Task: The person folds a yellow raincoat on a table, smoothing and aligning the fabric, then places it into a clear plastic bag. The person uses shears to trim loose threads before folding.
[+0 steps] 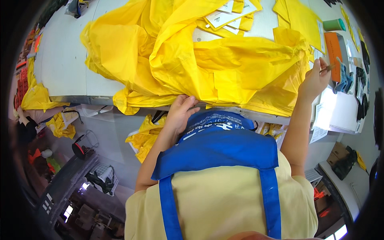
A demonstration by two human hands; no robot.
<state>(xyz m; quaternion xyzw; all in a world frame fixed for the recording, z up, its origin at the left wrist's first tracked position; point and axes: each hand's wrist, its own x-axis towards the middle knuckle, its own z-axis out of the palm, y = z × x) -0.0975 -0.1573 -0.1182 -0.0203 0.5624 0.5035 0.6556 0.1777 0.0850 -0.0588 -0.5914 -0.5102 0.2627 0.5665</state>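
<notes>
A large yellow garment [240, 60] of thin, shiny fabric lies crumpled across the table, partly hanging over its front edge. A pocket-like patch and a short zipper-like strip show on it. My left hand [181, 114] is at that front edge beside the fabric, its thumb and fingers apart with nothing visible between them. Off the garment's right end, my right hand [314, 82] is raised, its fingers pinched on a small dark pointed tool [329, 68]. The tool's exact kind is too small to tell.
Folded yellow pieces with white cards [232, 18] lie at the back of the white table [64, 52]. To the right are a green roll [334, 25], an orange box [333, 50], a blue cloth [343, 76] and papers. More yellow fabric [146, 138] hangs below the edge. Another person's arm [24, 118] is far left.
</notes>
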